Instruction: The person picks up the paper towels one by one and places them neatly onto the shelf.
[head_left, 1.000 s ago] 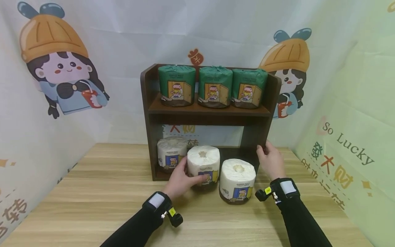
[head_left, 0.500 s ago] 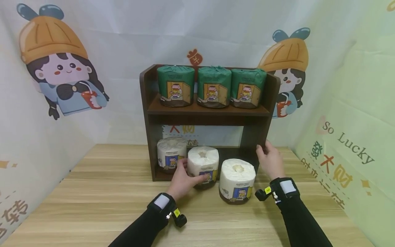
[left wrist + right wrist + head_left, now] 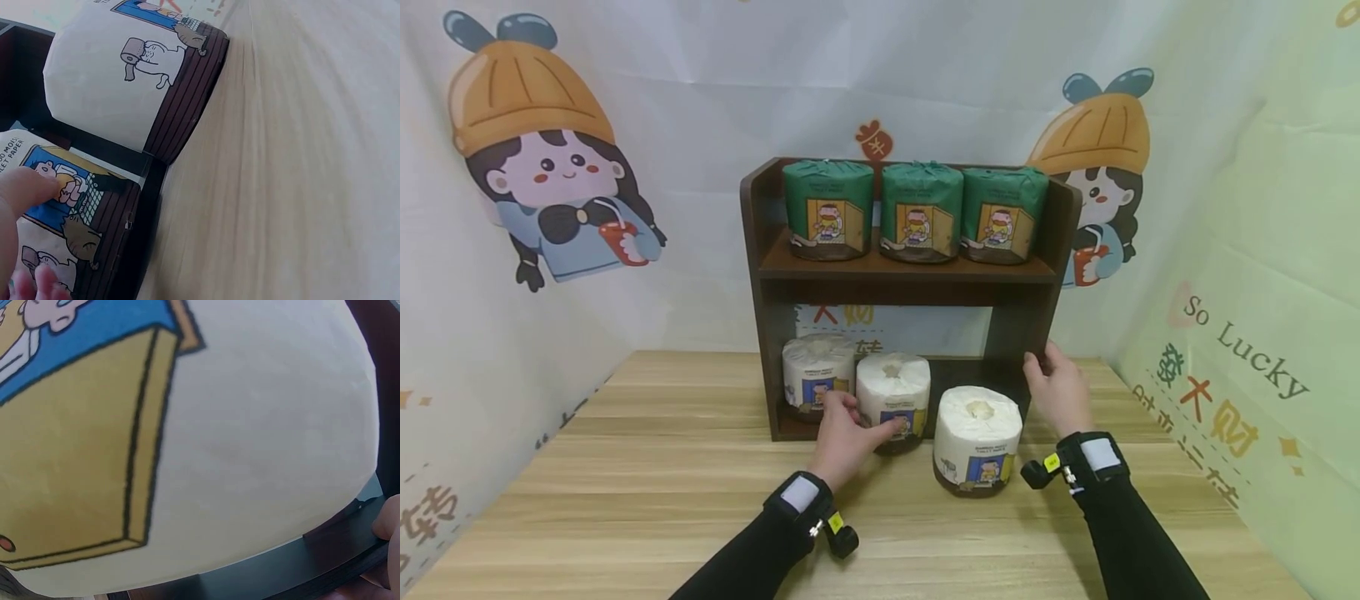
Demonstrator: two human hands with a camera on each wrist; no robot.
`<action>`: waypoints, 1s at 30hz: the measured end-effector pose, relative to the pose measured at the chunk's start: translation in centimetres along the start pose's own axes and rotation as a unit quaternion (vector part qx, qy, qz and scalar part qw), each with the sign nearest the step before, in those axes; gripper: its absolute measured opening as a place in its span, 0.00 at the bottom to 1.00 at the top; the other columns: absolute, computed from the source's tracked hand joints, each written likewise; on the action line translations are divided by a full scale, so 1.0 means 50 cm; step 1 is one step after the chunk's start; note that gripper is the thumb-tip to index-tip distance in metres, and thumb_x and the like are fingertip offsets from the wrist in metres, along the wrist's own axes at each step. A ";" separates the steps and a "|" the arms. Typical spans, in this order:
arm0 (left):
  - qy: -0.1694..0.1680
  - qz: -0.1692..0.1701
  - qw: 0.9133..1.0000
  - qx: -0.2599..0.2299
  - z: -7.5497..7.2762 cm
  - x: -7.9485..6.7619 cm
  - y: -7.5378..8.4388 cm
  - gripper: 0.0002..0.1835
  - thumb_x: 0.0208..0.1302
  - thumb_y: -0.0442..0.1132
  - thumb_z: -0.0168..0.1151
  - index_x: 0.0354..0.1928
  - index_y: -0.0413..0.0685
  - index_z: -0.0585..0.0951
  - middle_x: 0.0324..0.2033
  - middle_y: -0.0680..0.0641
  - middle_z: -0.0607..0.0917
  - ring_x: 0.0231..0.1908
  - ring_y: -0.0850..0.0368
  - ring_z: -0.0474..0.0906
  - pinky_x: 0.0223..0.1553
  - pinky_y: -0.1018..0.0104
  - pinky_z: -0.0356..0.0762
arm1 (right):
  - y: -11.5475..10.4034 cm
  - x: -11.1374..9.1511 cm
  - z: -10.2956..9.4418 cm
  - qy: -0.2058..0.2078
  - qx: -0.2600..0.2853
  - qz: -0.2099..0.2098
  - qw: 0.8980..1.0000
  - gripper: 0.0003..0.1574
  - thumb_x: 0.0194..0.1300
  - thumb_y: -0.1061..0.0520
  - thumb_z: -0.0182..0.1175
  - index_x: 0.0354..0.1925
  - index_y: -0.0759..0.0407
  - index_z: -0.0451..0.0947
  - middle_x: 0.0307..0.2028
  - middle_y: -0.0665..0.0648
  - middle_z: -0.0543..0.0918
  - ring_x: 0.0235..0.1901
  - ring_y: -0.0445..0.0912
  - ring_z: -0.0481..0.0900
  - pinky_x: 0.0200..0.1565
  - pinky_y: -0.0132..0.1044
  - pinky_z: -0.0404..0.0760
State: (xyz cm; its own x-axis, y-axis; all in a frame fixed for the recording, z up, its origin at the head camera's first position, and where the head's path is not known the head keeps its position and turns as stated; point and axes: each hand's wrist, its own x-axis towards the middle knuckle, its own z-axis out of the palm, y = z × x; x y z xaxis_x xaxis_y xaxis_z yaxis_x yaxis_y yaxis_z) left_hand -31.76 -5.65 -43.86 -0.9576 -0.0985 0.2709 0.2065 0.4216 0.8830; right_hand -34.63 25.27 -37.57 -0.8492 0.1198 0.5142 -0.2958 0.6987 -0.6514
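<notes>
In the head view my left hand (image 3: 842, 437) holds a white-wrapped toilet paper roll (image 3: 892, 387) at the lower opening of a dark brown shelf (image 3: 910, 271). Its thumb (image 3: 28, 187) lies across the printed front in the left wrist view, with fingers at the roll's left side. My right hand (image 3: 1060, 390) grips the front edge of the shelf's right side panel. A second white roll (image 3: 977, 437) stands on the table in front of the shelf, between the hands. Another white roll (image 3: 817, 375) stands inside the lower compartment at the left.
Three green-wrapped rolls (image 3: 921, 208) stand in a row on the upper board. The shelf stands on a wooden table (image 3: 625, 483). A printed cloth (image 3: 700, 125) hangs behind and along both sides.
The middle white roll has moved slightly back into the lower compartment, with my left hand following it a little to the right. My right hand and the front roll have stayed put.
</notes>
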 end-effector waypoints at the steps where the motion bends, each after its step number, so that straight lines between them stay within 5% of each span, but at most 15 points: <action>1: -0.005 0.004 1.000 0.004 0.000 0.000 0.001 0.37 0.45 0.56 0.81 0.45 0.43 0.68 0.33 0.46 0.72 0.32 0.55 0.70 0.28 0.65 0.70 | 0.000 0.000 0.000 0.000 -0.001 0.001 1.000 0.20 0.78 0.50 0.50 0.59 0.59 0.73 0.53 0.67 0.80 0.50 0.60 0.77 0.48 0.60 0.80; 4: -0.033 0.022 0.999 0.021 0.001 -0.003 0.000 0.26 0.53 0.56 0.76 0.30 0.44 0.73 0.22 0.49 0.77 0.22 0.57 0.74 0.20 0.69 0.69 | 0.000 0.000 -0.001 0.001 0.001 0.001 1.000 0.20 0.78 0.50 0.50 0.59 0.59 0.73 0.53 0.67 0.80 0.50 0.59 0.77 0.49 0.60 0.80; 8: -0.107 0.028 0.994 -0.016 0.004 -0.009 -0.001 0.24 0.67 0.54 0.65 0.19 0.44 0.80 0.17 0.49 0.84 0.15 0.55 0.80 0.15 0.69 0.76 | 0.000 -0.002 -0.003 0.001 0.001 0.001 1.000 0.19 0.78 0.51 0.51 0.59 0.60 0.73 0.53 0.68 0.80 0.50 0.60 0.77 0.49 0.60 0.80; 12: -0.154 0.018 0.986 -0.065 0.008 -0.012 -0.002 0.21 0.74 0.51 0.57 0.29 0.44 0.86 0.26 0.49 0.88 0.24 0.53 0.84 0.18 0.63 0.83 | 0.000 -0.004 -0.003 0.002 -0.002 -0.002 1.000 0.19 0.77 0.52 0.52 0.59 0.60 0.74 0.52 0.68 0.80 0.49 0.60 0.78 0.48 0.61 0.80; 19: -0.152 0.049 0.985 -0.066 0.015 -0.005 -0.012 0.13 0.74 0.45 0.58 0.49 0.45 0.85 0.41 0.47 0.86 0.40 0.53 0.83 0.35 0.59 0.86 | -0.002 -0.004 -0.003 -0.001 -0.003 -0.001 1.000 0.19 0.77 0.52 0.51 0.60 0.60 0.73 0.52 0.68 0.80 0.49 0.60 0.78 0.47 0.61 0.80; 30: -0.172 0.089 0.981 -0.030 0.010 -0.008 -0.009 0.28 0.74 0.46 0.59 0.70 0.43 0.68 0.62 0.42 0.74 0.58 0.51 0.71 0.60 0.51 0.72 | -0.001 -0.002 -0.001 -0.001 -0.006 -0.004 1.000 0.20 0.78 0.51 0.51 0.61 0.59 0.72 0.53 0.68 0.80 0.50 0.60 0.77 0.48 0.61 0.80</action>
State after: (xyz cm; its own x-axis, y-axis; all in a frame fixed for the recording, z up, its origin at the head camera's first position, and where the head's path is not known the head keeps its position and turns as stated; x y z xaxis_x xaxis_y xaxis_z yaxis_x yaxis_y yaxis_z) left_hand -31.58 -5.36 -44.54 -0.9141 0.2868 0.2865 0.3785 0.3503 0.8568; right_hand -34.51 25.28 -37.56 -0.8480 0.1118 0.5181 -0.2980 0.7079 -0.6404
